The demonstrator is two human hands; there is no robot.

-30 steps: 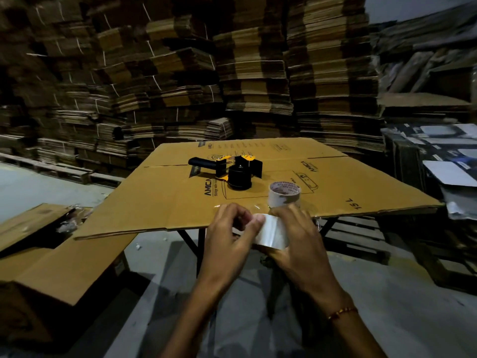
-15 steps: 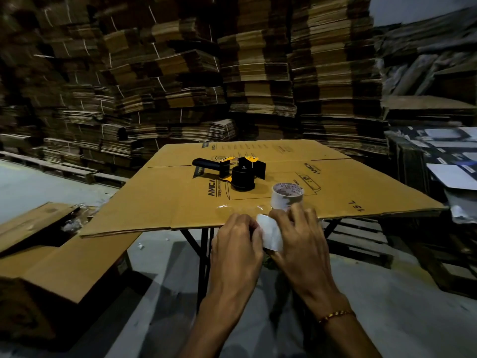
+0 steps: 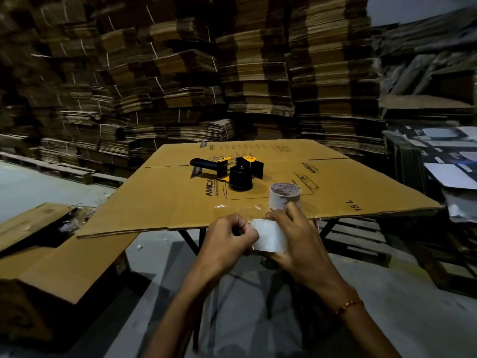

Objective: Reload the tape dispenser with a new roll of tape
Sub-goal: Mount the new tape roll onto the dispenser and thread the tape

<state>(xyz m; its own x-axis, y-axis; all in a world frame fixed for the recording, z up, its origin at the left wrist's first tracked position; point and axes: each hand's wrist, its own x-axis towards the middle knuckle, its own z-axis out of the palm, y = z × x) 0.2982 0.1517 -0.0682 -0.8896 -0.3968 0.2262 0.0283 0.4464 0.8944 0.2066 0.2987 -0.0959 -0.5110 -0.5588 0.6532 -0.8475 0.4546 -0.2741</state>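
Note:
A white roll of tape [image 3: 269, 236] is held in front of the table's near edge. My right hand [image 3: 296, 241] grips it from the right and below. My left hand [image 3: 229, 239] has its fingers curled against the roll's left side, pinching at its surface. A black and yellow tape dispenser [image 3: 229, 171] lies on its side on the flattened cardboard sheet [image 3: 284, 156] that covers the table. A second roll of tape [image 3: 284, 197] with a printed core stands just beyond my right hand. A piece of clear film [image 3: 237, 209] lies near the sheet's front edge.
Tall stacks of flattened cartons [image 3: 180, 73] fill the wall behind the table. A brown box [image 3: 64, 267] sits low at the left. Printed cartons [image 3: 449, 164] are piled at the right, with a wooden pallet [image 3: 361, 239] under the table's right side.
The roll has been turned in my hands, showing more of its white face again. My left hand's fingers have curled tighter at the roll's left side. The view has shifted a little.

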